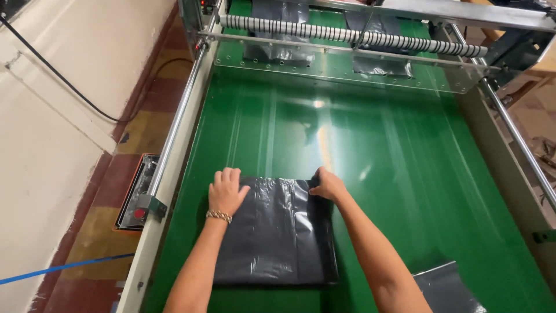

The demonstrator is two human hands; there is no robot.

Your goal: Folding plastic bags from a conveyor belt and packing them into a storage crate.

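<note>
In the lower centre of the frame, a stack of black plastic bags (277, 232) lies on the green belt (394, 150). The left hand (226, 192) presses flat and open on its upper left corner, probably to keep it from sliding, while the right hand (328, 185) pinches the top edge with curled fingers.

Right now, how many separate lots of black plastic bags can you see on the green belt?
2: one stack of black bags under both hands; another black bag at the belt's near right edge, partly out of frame. More hang at the machine's rollers.
</note>
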